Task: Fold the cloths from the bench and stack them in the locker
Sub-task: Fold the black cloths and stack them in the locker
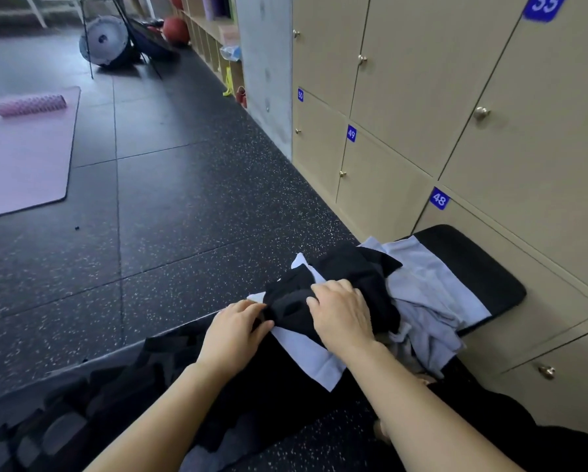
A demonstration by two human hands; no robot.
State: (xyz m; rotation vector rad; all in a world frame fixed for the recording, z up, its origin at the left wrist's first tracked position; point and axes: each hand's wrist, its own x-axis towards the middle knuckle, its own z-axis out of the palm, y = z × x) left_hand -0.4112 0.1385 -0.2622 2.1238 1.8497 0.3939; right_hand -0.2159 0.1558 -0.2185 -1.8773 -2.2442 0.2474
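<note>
Bare forearms reaching forward, left hand pinching black cloth, right hand palm-down pressing it

Gym — numbered lockers, yoga mat
</note>
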